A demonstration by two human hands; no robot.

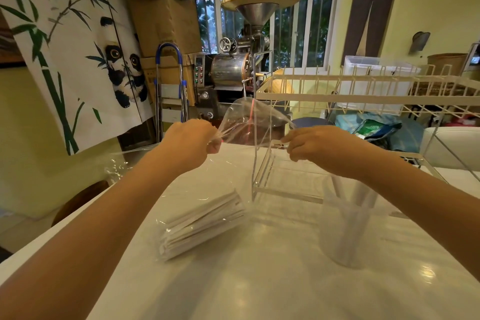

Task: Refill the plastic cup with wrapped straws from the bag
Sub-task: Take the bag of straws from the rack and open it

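Note:
A clear plastic bag (pixel 241 122) is stretched between both hands above the white table (pixel 259 280). My left hand (pixel 191 141) pinches its left edge and my right hand (pixel 315 147) pinches its right edge. The bag's lower end lies on the table and holds a bundle of white wrapped straws (pixel 205 223), tilted from lower left to upper right. A clear plastic cup (pixel 348 226) stands at the right, under my right forearm, with a few wrapped straws upright in it.
A clear acrylic stand (pixel 280 182) sits on the table just behind the cup. A white wire dish rack (pixel 363 96) spans the back right. A coffee roaster (pixel 233 67), a stepladder (pixel 170 86) and a panda curtain (pixel 78 60) are beyond the table.

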